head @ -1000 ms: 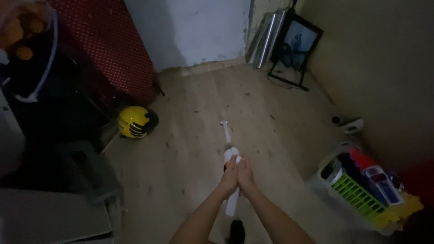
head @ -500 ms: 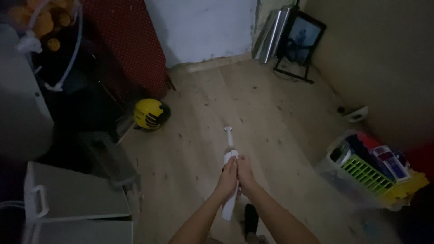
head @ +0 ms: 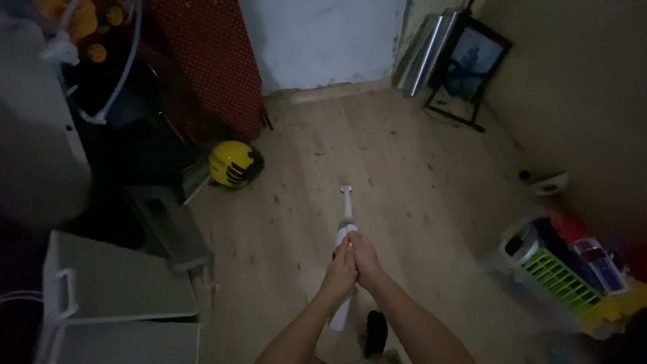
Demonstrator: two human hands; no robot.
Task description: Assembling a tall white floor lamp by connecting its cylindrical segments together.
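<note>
Hands, left [head: 340, 269] and right [head: 364, 259], were closed around a white handle [head: 345, 232]; it was judged stiff, light, and best gripped mid-shaft.

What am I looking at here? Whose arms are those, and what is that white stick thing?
The picture comes from a camera worn on a person's head, looking down, so the arms you see are that person's own. The left hand and the right hand are wrapped together around a white stick-shaped tool that points toward the wooden floor. I cannot tell exactly what the tool is. Around them: a yellow helmet by dark furniture on the left, a green and yellow basket full of things on the right, and a framed picture leaning against the far wall.
</note>
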